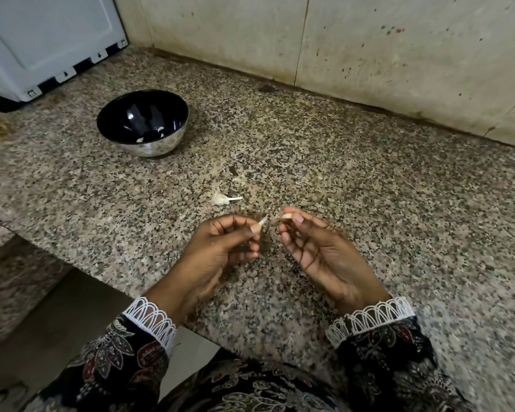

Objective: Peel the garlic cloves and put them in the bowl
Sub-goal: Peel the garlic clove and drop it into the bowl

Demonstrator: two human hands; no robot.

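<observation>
Left hand (pixel 220 245): fingers pinch a small pale garlic clove (pixel 262 221). Right hand (pixel 312 248): fingertips pinch a whitish sliver (pixel 286 216), skin or clove unclear. Polished steel bowl (pixel 167 142): well beyond left fingers. Risk: slippery clove drops short onto speckled granite counter (pixel 369 179).

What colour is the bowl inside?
The bowl looks black inside, shiny silver outside, in the head view.

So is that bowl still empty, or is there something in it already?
Not empty. The bowl stands upright on the counter, with a few pale pieces on its dark bottom, probably peeled garlic.
</observation>
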